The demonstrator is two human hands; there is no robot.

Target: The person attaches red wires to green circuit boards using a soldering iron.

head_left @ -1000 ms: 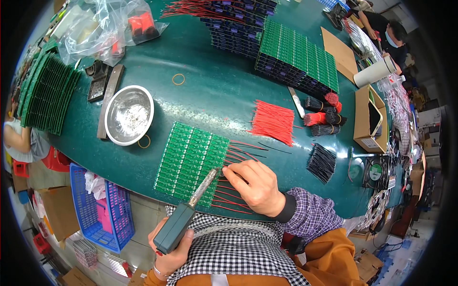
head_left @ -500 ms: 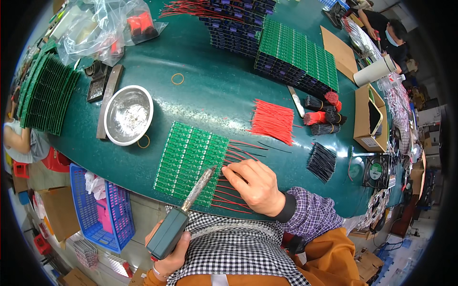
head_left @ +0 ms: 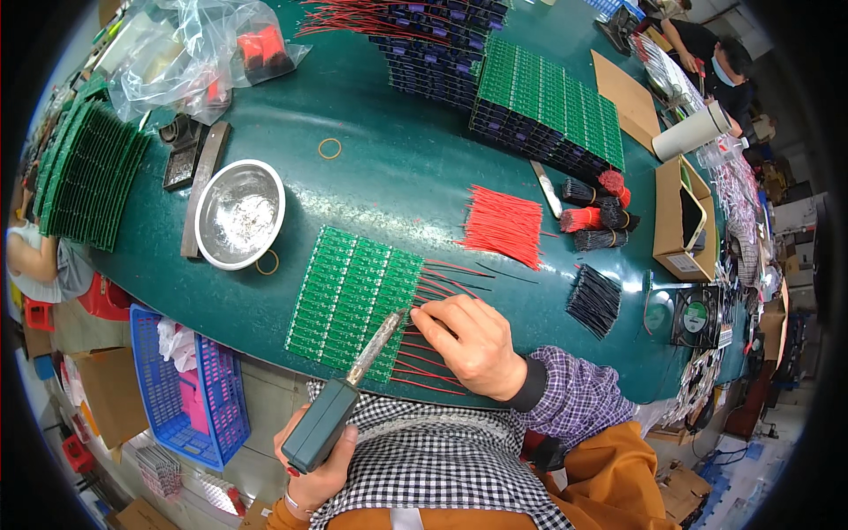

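Green circuit panel flat; red wires along right edge; soldering iron tilted above.

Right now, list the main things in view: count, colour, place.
Table: one, green, centre
Circuit panel: one, green, table's near edge
Panel wires: several, red and black, panel's right
Iron: one, dark green handle, tip at panel
Loose wires: two piles, red and black, right
Bundles: several, red and black, beyond black pile
Bowl: one, silver, left of panel
Bands: two, tan, near bowl
Panel stacks: several, green and dark, far and left
Bag: one, clear, far left
Carton: one, brown, right
Fan: one, black, right
Basket: one, blue, floor left
Co-workers: two, white and black tops, edges
Left hand: one, bare, around iron
Right hand: one, bare, at panel wires
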